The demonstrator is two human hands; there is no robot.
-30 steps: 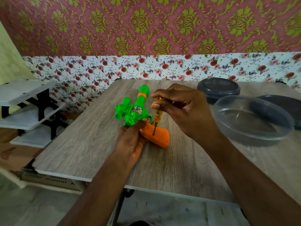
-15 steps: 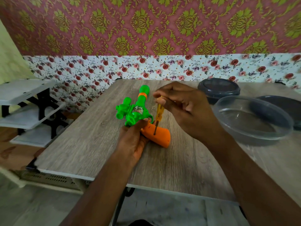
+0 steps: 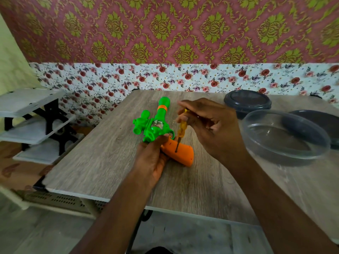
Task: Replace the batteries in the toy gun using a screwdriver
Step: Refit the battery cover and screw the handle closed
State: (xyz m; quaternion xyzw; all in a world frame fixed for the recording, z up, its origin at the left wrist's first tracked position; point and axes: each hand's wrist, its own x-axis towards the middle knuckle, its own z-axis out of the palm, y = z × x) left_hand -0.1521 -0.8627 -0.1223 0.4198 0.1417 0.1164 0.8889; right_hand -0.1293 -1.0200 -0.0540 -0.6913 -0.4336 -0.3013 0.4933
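The gun [image 3: 156, 125] lies on its side in the middle of the desk [image 3: 102, 153]. Its green barrel points far and its orange handle [image 3: 183, 154] is near. It looks like light, hard, smooth plastic, so I think it can slide or spin when pushed. A good place to hold it is the thick green body by the handle.

The left hand [image 3: 153, 162] does that. Its fingers [image 3: 161, 139] curl on the gun where green meets orange. The right hand [image 3: 212, 125] is above the handle. Its fingers [image 3: 183, 118] pinch the top of the yellow screwdriver [image 3: 180, 129], which stands nearly straight up. The tip sits on the handle, likely in a screw, but that is too small to see.

To the right is a clear bowl [image 3: 286, 136], with dark lids [image 3: 247, 103] beside it. A white shelf [image 3: 27, 114] stands far left, off the desk.
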